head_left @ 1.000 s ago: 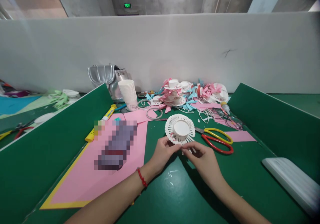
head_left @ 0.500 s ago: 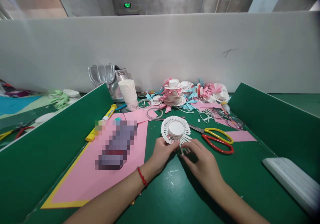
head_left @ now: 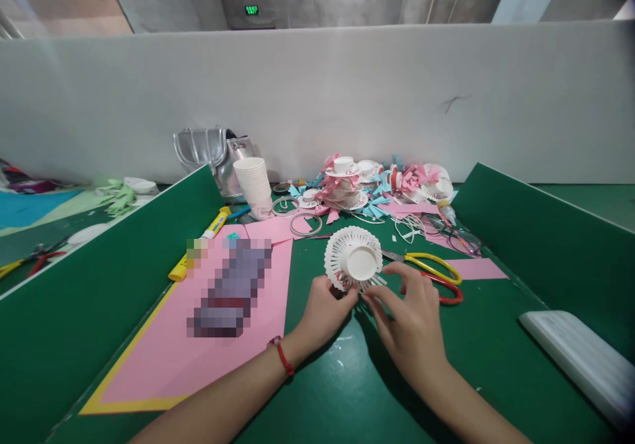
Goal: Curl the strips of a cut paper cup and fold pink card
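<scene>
Above the green counter, left hand pinches the fringed paper cup — right hand, fingers loose, likely folds the next strip outward.

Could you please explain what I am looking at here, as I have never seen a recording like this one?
This is one view from a camera worn on a person's head, looking forward and down at their own bare hands; there is no machine. The left hand pinches the near edge of a white paper cup whose side is cut into strips fanned out like petals, tilted up off the green table. The right hand touches its strips with spread fingers. Beside it lie scissors; to the left, pink paper and a glue stick. Further back stand a stack of cups and a pile of finished pieces.
</scene>
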`<state>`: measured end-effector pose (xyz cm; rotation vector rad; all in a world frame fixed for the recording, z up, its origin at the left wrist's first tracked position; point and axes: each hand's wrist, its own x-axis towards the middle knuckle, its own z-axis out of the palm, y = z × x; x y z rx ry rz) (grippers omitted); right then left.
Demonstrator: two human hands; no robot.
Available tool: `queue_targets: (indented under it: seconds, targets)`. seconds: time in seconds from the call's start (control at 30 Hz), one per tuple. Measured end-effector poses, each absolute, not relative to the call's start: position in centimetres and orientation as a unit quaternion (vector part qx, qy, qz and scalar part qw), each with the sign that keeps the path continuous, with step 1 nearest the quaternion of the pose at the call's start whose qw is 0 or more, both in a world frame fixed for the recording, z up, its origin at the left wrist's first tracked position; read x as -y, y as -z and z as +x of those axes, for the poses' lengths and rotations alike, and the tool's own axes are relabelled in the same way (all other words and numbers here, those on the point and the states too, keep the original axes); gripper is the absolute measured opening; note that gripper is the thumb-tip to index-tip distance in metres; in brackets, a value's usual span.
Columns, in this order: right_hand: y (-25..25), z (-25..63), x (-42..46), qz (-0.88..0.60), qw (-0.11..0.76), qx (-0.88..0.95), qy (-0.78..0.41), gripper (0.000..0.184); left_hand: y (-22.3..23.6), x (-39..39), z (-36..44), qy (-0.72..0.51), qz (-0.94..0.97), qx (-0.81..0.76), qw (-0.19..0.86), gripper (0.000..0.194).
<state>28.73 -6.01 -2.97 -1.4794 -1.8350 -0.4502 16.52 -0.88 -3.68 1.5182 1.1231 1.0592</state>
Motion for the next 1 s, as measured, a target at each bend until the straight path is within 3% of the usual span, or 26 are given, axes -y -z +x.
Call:
queue_targets:
  seconds: [0.2,0.33,0.63,0.83,1.0]
  targets:
    - [3.1,28.9,5.8,-0.598,0.368,0.704,0.107,0.009,3.9,1.0,16.5,-0.424,0.645,-0.467,0.432,0.01]
    - [3.7,29.4,5.2,-0.609,0.373,0.7,-0.004,0.007,4.2,0.9,16.4,-0.422,0.651,-0.447,0.445,0.011]
    - [4.1,29.7,4.7,-0.636,0.399,0.649,-0.122,0.011,4.0,1.1,16.5,-0.408,0.635,-0.43,0.495,0.011]
    - [3.3,29.8,4.2,-0.582,0.505,0.534,-0.348,0.012,4.1,0.9,16.3,-0.406,0.615,-0.425,0.525,0.012]
    - [3.0,29.8,4.2,-0.586,0.544,0.448,-0.399,0.016,3.9,0.9,16.3,-0.417,0.552,-0.407,0.597,0.021]
